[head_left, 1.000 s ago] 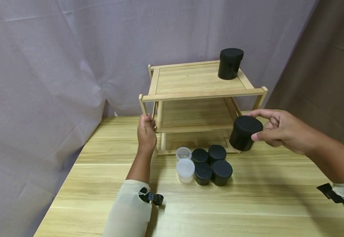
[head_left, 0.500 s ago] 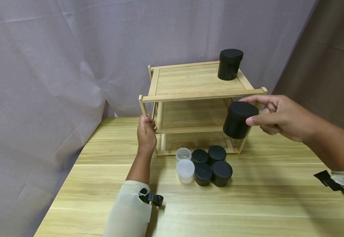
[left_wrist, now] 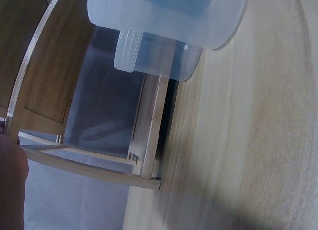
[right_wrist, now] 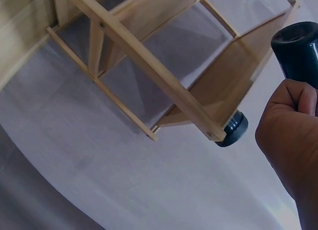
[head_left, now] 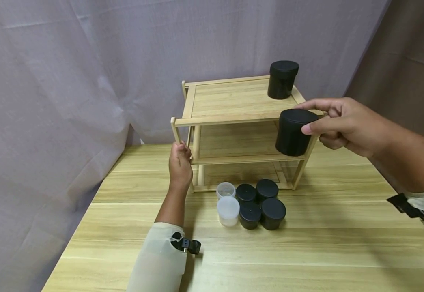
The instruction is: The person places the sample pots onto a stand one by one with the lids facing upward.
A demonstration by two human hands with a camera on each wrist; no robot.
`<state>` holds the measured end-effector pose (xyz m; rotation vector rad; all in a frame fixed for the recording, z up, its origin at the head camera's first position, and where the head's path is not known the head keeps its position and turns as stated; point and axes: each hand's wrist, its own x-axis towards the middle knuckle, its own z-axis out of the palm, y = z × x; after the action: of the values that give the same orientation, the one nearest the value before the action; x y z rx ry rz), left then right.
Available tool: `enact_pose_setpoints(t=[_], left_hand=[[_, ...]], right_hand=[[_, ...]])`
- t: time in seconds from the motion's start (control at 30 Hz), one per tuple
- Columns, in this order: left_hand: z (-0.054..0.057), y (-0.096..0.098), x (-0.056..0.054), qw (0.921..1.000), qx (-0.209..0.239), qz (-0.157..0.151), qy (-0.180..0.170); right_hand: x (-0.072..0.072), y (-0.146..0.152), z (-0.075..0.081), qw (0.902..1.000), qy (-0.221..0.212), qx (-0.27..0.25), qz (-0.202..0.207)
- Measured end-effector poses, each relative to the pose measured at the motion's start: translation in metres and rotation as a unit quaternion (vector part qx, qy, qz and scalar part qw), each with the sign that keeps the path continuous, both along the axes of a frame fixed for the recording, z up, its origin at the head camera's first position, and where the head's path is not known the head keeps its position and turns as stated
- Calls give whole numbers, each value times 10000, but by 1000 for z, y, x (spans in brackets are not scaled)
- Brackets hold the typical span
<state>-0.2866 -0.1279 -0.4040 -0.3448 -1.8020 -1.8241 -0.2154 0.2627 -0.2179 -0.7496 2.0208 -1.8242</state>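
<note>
Pinched between thumb and fingers of my right hand (head_left: 347, 125), a black lidded jar (head_left: 295, 136) hangs upright in front of the right end of a wooden three-tier rack (head_left: 241, 119). The right wrist view also shows this jar (right_wrist: 295, 48) off the table, beside the rack. My left hand (head_left: 180, 162) grips the rack's front left post. Another black jar (head_left: 282, 81) stands on the top shelf at the back right. Before the rack, several shorter black jars (head_left: 273, 213) are grouped with a white-lidded translucent jar (head_left: 228, 211) and a clear one (head_left: 226, 189) behind it.
The rack stands on a wood-grain table (head_left: 306, 251). Behind it hangs a grey curtain (head_left: 142, 48), and a brown curtain (head_left: 409, 81) hangs at the right. In the left wrist view, translucent jars (left_wrist: 169, 16) stand close to the rack's bottom rail (left_wrist: 159, 120).
My right hand has raised the black jar from below the middle shelf's level to near the top shelf's front edge, shifting slightly left. My left hand stays on the post.
</note>
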Motion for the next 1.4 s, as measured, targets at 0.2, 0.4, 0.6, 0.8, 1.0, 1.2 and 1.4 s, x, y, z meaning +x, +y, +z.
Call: enact_pose_setpoints(t=[0.2,0.4,0.6,0.8,1.0,1.2,1.4], left_hand=[[-2,1,0,10000,29,-24,-2],[0,3,1,10000,31,-23,-34],[1,2,2,10000,-58,74,-18],[1,4,3,10000,-6,56,-60],[0,4,5,9999,-31,86,-63],[1,5,4,9999,-57,101,21],[0,6,5,9999,-47,107,-1]], right_hand=[[-4,-2,9,9995,185,-260,-15],[-3,-5,17,9986,218,-470,-121],[-5,-15,29,9964,50,-789,-321],[-14,-21,38,9935,217,-945,-591],[-20,-26,45,9808,-117,-1142,-1579],[-29,-31,49,9644,-560,-1282,-2243],[-36,-34,48,9581,-763,-1025,-2565]])
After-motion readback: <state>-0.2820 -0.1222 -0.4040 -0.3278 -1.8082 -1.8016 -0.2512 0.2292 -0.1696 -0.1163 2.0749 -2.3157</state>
